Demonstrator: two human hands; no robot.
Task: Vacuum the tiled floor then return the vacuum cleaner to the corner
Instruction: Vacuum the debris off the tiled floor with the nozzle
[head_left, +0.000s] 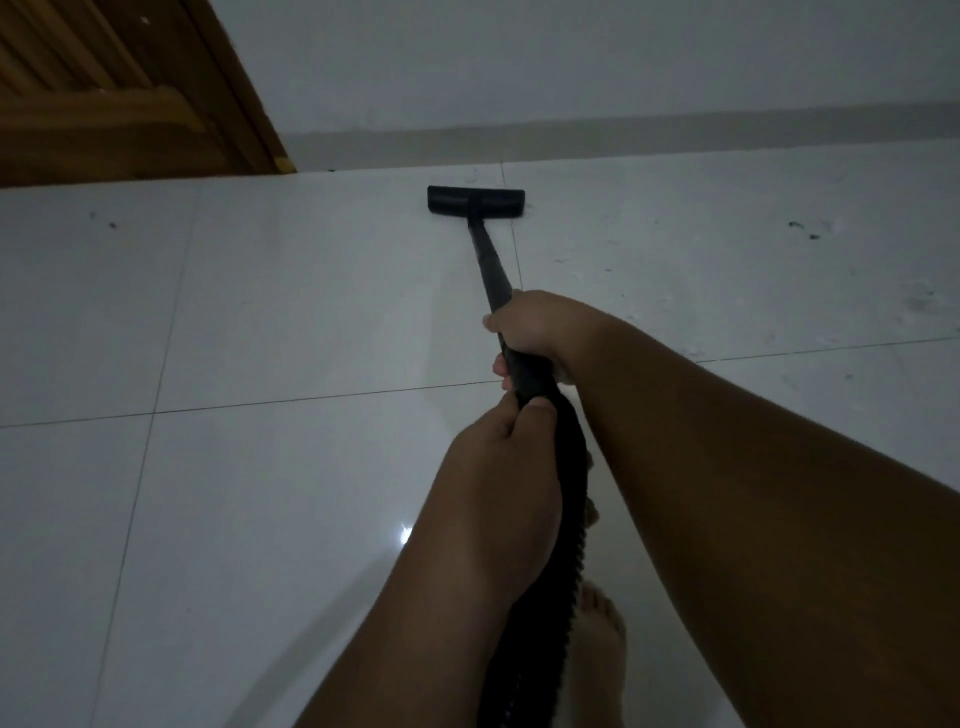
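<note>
A black vacuum floor head (476, 200) lies flat on the white tiled floor (291, 312), close to the far wall. Its black wand (488, 265) runs back toward me. My right hand (535, 325) grips the wand from above. Just behind it, my left hand (501, 452) grips the point where the wand meets the ribbed black hose (550, 597), which drops down between my arms. The vacuum's body is out of view.
A wooden door (114, 88) stands at the far left. A pale wall with a grey skirting (623, 130) runs across the back. Dark specks of dirt (802, 229) lie on the tiles at the right and at the far left. My bare foot (600, 639) stands below the hose.
</note>
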